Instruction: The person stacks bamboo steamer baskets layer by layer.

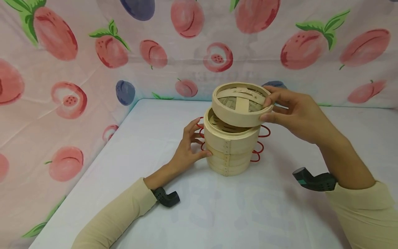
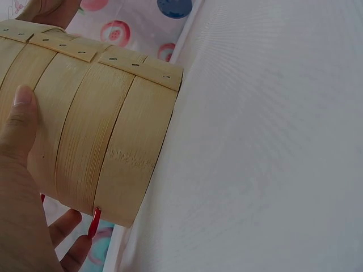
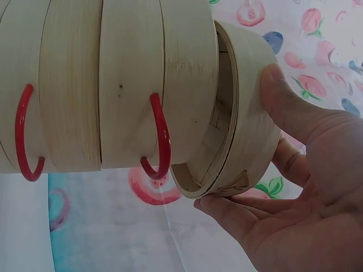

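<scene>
A round bamboo steamer (image 1: 232, 147) of stacked tiers stands on the white table, with red loop handles (image 3: 163, 139) on its sides. My left hand (image 1: 188, 145) holds its left side, the thumb (image 2: 22, 107) on the front wall and the fingers reaching round behind by the handles. Above it, my right hand (image 1: 301, 114) pinches the right rim of the woven bamboo lid (image 1: 234, 118). The lid sits tilted and shifted toward the back right, so a gap shows the slatted inside (image 1: 222, 125) of the top tier. In the right wrist view, thumb and fingers span the lid's rim (image 3: 255, 107).
The white tabletop (image 1: 230, 214) stretches around the steamer. A fruit-printed cloth (image 1: 174, 55) hangs along the back and left edges of the table. Each wrist wears a dark camera mount (image 1: 315, 180) that juts out beside the sleeve.
</scene>
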`<state>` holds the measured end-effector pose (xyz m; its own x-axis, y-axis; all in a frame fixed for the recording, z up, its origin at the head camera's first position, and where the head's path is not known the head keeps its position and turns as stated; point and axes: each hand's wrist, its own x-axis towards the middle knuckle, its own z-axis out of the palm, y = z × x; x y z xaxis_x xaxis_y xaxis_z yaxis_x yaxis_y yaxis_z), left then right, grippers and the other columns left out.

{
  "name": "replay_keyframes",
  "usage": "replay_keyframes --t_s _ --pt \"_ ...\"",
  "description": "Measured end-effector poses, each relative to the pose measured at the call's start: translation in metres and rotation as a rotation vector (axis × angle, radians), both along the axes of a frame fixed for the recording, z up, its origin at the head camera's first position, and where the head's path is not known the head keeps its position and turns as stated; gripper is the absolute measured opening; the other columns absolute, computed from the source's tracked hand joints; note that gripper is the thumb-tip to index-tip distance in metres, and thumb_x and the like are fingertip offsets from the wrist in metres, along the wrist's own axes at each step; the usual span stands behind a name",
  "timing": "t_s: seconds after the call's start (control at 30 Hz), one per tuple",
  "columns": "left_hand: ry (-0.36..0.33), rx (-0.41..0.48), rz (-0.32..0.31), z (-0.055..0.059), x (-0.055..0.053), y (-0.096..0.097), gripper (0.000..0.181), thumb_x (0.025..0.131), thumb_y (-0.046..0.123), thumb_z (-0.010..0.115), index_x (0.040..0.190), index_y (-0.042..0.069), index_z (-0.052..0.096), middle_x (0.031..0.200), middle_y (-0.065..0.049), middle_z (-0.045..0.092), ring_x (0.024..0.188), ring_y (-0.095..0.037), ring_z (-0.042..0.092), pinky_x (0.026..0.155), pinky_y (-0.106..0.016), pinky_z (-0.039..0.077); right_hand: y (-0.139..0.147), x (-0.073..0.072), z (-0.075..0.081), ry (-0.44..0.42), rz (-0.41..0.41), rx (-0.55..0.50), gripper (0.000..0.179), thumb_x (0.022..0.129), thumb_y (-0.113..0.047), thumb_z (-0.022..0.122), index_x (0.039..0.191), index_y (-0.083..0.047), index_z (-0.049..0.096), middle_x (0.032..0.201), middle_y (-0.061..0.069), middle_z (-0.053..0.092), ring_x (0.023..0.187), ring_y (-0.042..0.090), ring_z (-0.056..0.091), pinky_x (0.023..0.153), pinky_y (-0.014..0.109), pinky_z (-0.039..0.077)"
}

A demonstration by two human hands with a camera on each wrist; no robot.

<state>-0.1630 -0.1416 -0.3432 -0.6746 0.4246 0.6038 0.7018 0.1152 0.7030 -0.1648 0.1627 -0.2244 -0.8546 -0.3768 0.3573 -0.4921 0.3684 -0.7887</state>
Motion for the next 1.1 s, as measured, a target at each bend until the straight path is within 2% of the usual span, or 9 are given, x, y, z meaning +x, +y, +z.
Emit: replay_keyframes --t_s 0.07,0.27,0.33,0.57,0.77,1.1 --pt "0.004 0.001 0.003 -0.004 -0.002 -0.001 0.096 0.082 0.048 0.068 0.143 0.0 0.012 0.13 -0.025 0.042 0.102 -0.038 0.054 0.079 -0.059 0.045 -0.001 0.0 -0.001 0.0 0.007 0.006 0.025 0.08 -0.003 0.076 0.098 -0.001 0.058 0.142 0.011 0.044 0.134 0.025 0.036 0.101 0.047 0.037" --pt "-0.005 -0.015 0.029 -0.025 -0.018 -0.005 0.1 0.078 0.054 0.069 0.149 0.014 0.011 0.134 -0.014 0.043 0.106 -0.029 0.054 0.081 -0.049 0.048 -0.003 0.0 -0.002 -0.003 0.022 0.005 0.025 0.08 -0.002 0.077 0.098 -0.001 0.059 0.142 0.011 0.043 0.136 0.025 0.034 0.101 0.045 0.037" --pt "-0.013 -0.02 0.032 -0.027 -0.019 -0.005 0.1 0.078 0.055 0.069 0.149 0.017 0.011 0.135 -0.011 0.043 0.106 -0.026 0.054 0.082 -0.046 0.048 -0.005 0.0 -0.003 -0.004 0.029 0.003 0.025 0.08 -0.002 0.077 0.097 0.0 0.059 0.142 0.011 0.044 0.136 0.025 0.034 0.101 0.046 0.036" --pt "0.001 -0.011 0.004 0.001 0.001 -0.001 0.095 0.082 0.049 0.067 0.143 0.002 0.012 0.129 -0.025 0.042 0.103 -0.037 0.053 0.079 -0.058 0.045 -0.008 0.001 -0.003 0.006 0.051 0.014 0.025 0.08 -0.002 0.076 0.098 -0.001 0.059 0.141 0.01 0.044 0.134 0.026 0.037 0.101 0.043 0.038" --pt "-0.006 -0.013 0.011 0.003 0.002 0.0 0.096 0.081 0.049 0.067 0.142 -0.001 0.012 0.128 -0.026 0.042 0.102 -0.038 0.053 0.079 -0.06 0.045 -0.01 0.002 -0.003 0.005 0.054 0.04 0.026 0.08 -0.004 0.077 0.098 -0.003 0.059 0.142 0.008 0.044 0.133 0.027 0.038 0.1 0.047 0.037" --pt "-0.015 -0.014 0.01 0.003 0.001 0.001 0.095 0.082 0.049 0.067 0.142 0.0 0.012 0.129 -0.026 0.042 0.102 -0.038 0.054 0.079 -0.06 0.045 -0.012 0.003 -0.003 0.02 0.08 0.033 0.026 0.079 -0.003 0.077 0.097 -0.002 0.058 0.14 0.008 0.046 0.131 0.025 0.039 0.101 0.04 0.038"
